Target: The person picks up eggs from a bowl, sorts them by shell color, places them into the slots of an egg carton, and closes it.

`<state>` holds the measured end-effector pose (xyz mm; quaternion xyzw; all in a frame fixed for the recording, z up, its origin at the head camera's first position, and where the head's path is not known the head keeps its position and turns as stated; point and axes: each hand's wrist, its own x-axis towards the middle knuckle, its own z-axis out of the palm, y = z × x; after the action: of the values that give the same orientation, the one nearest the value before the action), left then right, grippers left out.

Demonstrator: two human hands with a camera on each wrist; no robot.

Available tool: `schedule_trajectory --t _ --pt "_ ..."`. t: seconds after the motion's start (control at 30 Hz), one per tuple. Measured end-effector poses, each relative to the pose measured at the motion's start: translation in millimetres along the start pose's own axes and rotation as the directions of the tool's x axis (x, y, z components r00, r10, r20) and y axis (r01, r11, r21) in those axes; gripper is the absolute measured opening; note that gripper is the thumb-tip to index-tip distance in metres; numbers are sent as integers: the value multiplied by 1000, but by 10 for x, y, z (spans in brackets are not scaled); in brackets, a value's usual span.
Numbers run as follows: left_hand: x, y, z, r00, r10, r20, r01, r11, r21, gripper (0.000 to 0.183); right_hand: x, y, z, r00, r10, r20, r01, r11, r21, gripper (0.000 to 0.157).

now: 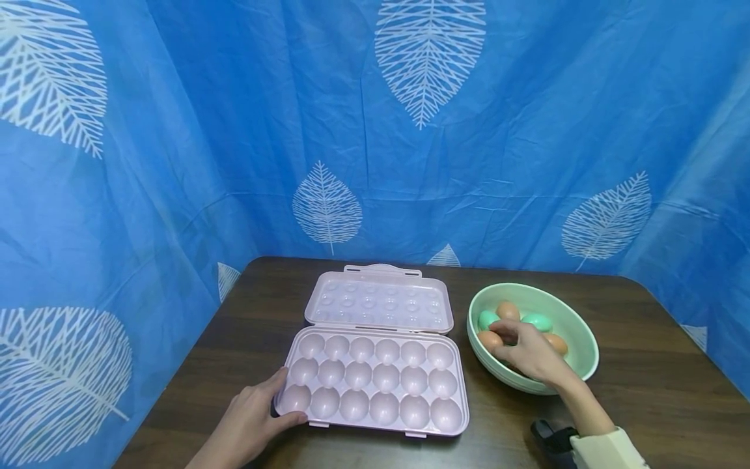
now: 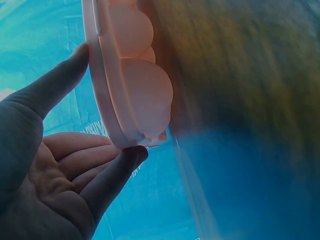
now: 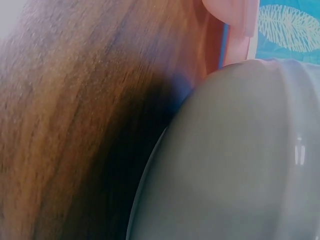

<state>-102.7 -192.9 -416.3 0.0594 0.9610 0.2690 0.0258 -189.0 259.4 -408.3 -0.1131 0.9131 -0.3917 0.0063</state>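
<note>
A pale pink plastic egg box (image 1: 375,381) lies with its lid folded back, and its rows of round cups are bare. My left hand (image 1: 250,412) grips its front left corner, thumb on the front edge and fingers at the side. In the left wrist view, thumb and fingertips meet the box's rim (image 2: 102,75). To the right, my right hand (image 1: 530,352) reaches into a light green bowl (image 1: 577,365). Its thumb and curled fingers pinch a brown egg (image 1: 489,341) at the bowl's left side. The right wrist view shows only the bowl's outer wall (image 3: 225,160).
Other eggs lie in the bowl: a brown one (image 1: 508,311) at the back, a green one (image 1: 537,322) behind the hand, another green one (image 1: 487,319) at left and a brown one (image 1: 556,343) at right. Blue leaf-print curtain (image 1: 375,130) surrounds the dark wooden table (image 1: 234,326).
</note>
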Motion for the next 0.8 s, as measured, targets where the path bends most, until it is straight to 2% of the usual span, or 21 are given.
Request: schedule_trajectory --t 0.17,0.33,0.47,0.57,0.67,0.73,0.8 --pt "5 -2 -7 1000 -2 5 2 1000 -4 96 -17 -22 -16 999 48 -22 -46 997 54 41" --pt "5 12 -18 1000 16 -15 -16 1000 -14 92 -16 -38 -47 994 70 -83 -64 995 77 46" --pt "9 16 -22 998 51 -36 -51 999 -2 89 -42 -68 -79 984 112 -136 -100 991 89 57" --pt "2 11 -22 997 70 -44 -69 998 8 89 -64 -142 -73 974 165 -157 -141 978 153 65" --pt "-3 13 -20 996 72 -47 -71 997 9 88 -56 -279 -12 969 185 -164 -135 952 274 64" --pt "2 22 -20 996 75 -48 -74 997 7 87 -38 -399 45 971 167 -172 -101 936 338 61" --pt "15 36 -17 996 73 -41 -73 997 0 87 -11 -520 107 975 121 -188 -46 933 358 57"
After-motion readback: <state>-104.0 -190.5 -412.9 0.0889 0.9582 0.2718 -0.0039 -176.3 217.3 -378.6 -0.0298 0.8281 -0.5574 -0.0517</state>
